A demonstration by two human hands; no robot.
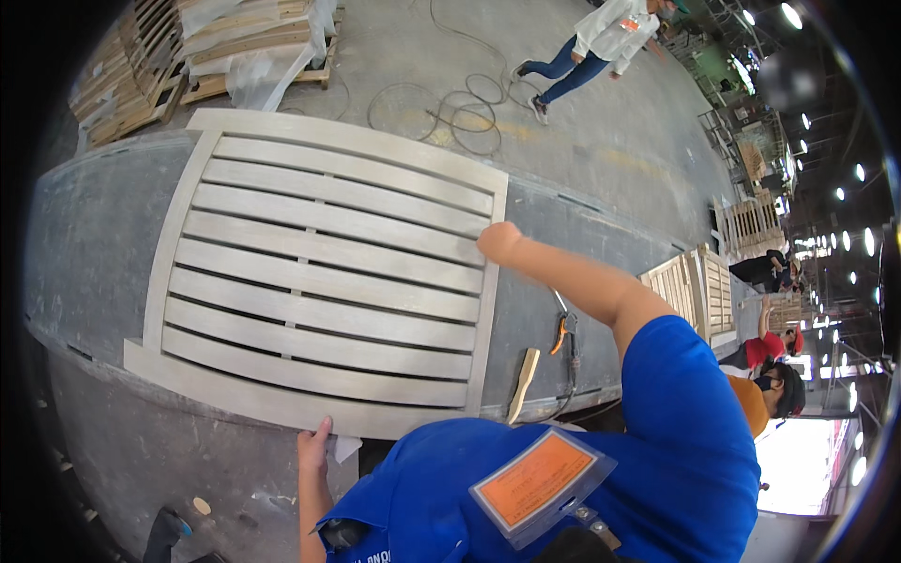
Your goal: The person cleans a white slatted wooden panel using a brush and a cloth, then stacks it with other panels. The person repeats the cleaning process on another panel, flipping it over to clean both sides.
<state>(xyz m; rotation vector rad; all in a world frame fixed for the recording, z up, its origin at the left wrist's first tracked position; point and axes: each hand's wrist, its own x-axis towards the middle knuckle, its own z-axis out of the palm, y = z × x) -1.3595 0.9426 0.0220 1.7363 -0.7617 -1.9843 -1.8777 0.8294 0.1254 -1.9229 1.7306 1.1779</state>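
A large pale slatted wooden panel (pixel 310 244) lies flat on a dark grey worktable (pixel 84 235) in front of me. My right hand (pixel 499 242) is closed in a fist and rests on the panel's right end rail. Whatever sits under its fingers is hidden. At the near edge, my left hand (pixel 316 448) grips the panel's long rail, thumb on top and fingers out of sight below. A small white sheet (pixel 344 448) sticks out beside that hand; whether the fingers pinch it is unclear.
Right of the panel lie a wooden-handled brush (pixel 523 387) and an orange-and-black tool (pixel 563 335) with a hose. Stacked slatted wood (pixel 253 47) stands at far left. Hose loops (pixel 460 113) cover the floor, where a person (pixel 591 52) walks. More panels (pixel 690 286) and other workers are at right.
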